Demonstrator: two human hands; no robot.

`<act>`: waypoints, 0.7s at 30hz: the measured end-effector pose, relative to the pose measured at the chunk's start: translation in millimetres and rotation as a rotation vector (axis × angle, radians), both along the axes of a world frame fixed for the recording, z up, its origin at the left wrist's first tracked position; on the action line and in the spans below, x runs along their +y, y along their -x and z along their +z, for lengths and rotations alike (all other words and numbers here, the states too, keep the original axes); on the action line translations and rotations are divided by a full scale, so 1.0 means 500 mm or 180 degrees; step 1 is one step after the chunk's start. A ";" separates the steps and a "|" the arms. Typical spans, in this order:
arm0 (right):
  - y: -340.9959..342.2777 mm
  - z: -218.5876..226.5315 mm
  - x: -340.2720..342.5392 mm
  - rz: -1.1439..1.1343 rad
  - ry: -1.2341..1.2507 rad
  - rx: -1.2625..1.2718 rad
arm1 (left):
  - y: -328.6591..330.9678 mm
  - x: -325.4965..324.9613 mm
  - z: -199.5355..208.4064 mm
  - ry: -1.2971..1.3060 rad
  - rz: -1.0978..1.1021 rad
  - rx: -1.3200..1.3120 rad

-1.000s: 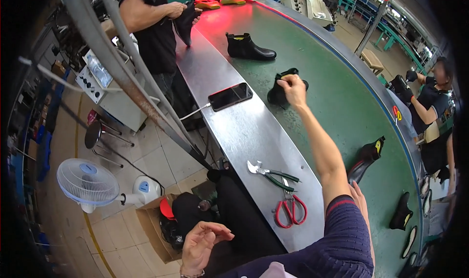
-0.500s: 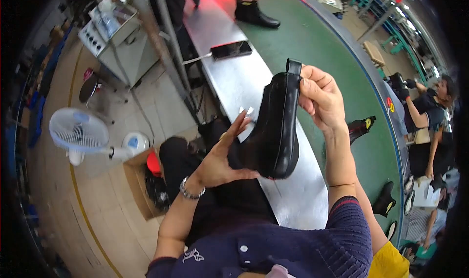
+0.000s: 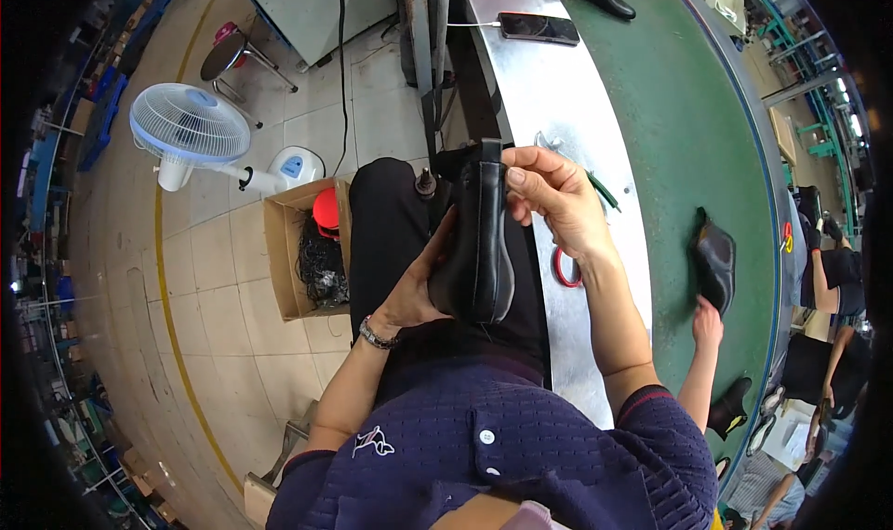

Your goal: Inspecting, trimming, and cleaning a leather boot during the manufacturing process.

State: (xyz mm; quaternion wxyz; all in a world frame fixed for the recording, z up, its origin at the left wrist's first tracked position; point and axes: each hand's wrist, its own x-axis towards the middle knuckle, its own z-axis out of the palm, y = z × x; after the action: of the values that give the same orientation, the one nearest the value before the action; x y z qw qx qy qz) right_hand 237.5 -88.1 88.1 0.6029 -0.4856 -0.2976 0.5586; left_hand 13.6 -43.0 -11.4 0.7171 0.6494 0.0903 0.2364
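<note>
A black ankle boot point(image 3: 486, 251) is held over my lap, its back seam facing me and its pull tab at the top. My left hand point(image 3: 414, 293) cups the boot's lower left side, with the fingers partly hidden behind it. Near the top opening, my right hand point(image 3: 567, 202) pinches the boot's right edge between thumb and fingers. Red-handled scissors point(image 3: 567, 268) lie on the metal bench edge point(image 3: 577, 93) beside my right wrist. A thin green tool point(image 3: 603, 192) rests just past my right hand.
A phone point(image 3: 539, 28) with a white cable lies farther up the bench. On the green belt point(image 3: 665, 139), another person's hand point(image 3: 709, 323) touches a black boot point(image 3: 714, 260). At left stand a fan point(image 3: 191, 125), a stool point(image 3: 223, 55) and a cardboard box point(image 3: 284, 269) holding dark material.
The boot has come down and left over my lap, both hands still on it, and turned its back seam toward me. My view has shifted. Another person's hand now reaches a boot on the belt.
</note>
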 end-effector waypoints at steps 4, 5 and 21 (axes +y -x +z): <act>-0.082 -0.073 -0.012 -0.0730 0.0001 -0.1958 | 0.021 0.000 0.031 0.0056 0.0317 0.0216; -0.109 -0.106 -0.020 -0.0957 0.0142 -0.2483 | 0.060 -0.004 0.004 0.0849 0.0565 0.0810; -0.215 -0.269 -0.065 -0.0724 0.0967 -0.5482 | 0.052 0.121 0.078 0.2892 0.0619 0.1449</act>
State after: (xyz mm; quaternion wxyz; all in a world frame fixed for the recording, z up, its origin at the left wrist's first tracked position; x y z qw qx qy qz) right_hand 344.8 -120.4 -46.3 0.1500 -0.8397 -0.5211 -0.0313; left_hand -12.4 17.6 27.8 0.8637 0.2960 0.3976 0.0916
